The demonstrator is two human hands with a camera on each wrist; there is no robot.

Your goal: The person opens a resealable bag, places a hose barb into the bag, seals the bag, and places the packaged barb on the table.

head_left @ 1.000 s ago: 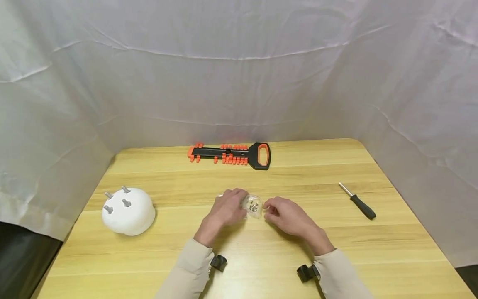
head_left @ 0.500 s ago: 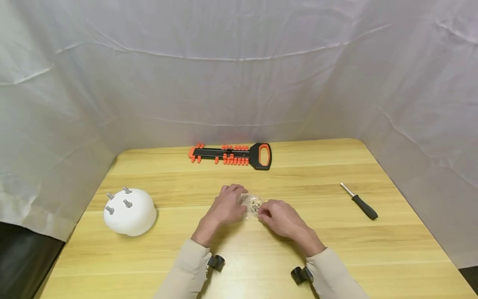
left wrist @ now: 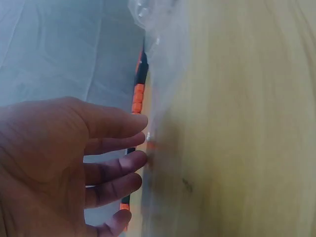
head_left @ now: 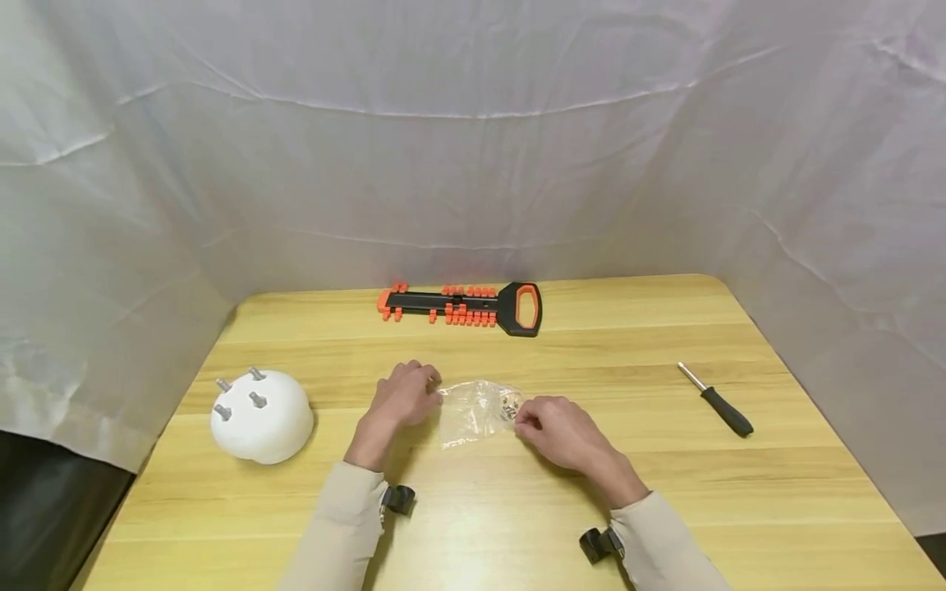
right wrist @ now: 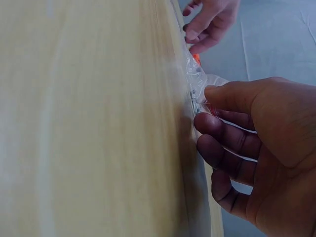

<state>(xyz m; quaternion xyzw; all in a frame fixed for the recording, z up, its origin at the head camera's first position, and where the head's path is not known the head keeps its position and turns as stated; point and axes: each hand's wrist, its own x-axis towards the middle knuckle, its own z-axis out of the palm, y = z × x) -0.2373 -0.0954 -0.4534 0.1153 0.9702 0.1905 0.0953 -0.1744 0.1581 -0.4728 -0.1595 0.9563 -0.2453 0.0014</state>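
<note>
A clear plastic bag (head_left: 470,414) lies spread out between the two hands, small metal pieces (head_left: 510,405) gathered at its right end. Beside those pieces, the right hand (head_left: 565,435) pinches the bag's end. Thumb and index finger meet at the plastic in the right wrist view, where a thin red line (right wrist: 213,110) shows on it. At the opposite end, the left hand (head_left: 402,398) has relaxed, parted fingers, with its fingertips (left wrist: 139,122) right by the bag's left edge.
To the left stands a white rounded piece (head_left: 262,427) with several grey pegs upright on it. A black and orange rack-like tool (head_left: 458,305) lies at the table's back edge. A screwdriver (head_left: 717,400) with a black handle lies on the right. Grey cloth (head_left: 473,180) surrounds the table.
The right hand has moved left to the bag's right end and taken hold of it. The left hand has let go and drawn left, and the bag now lies spread out.
</note>
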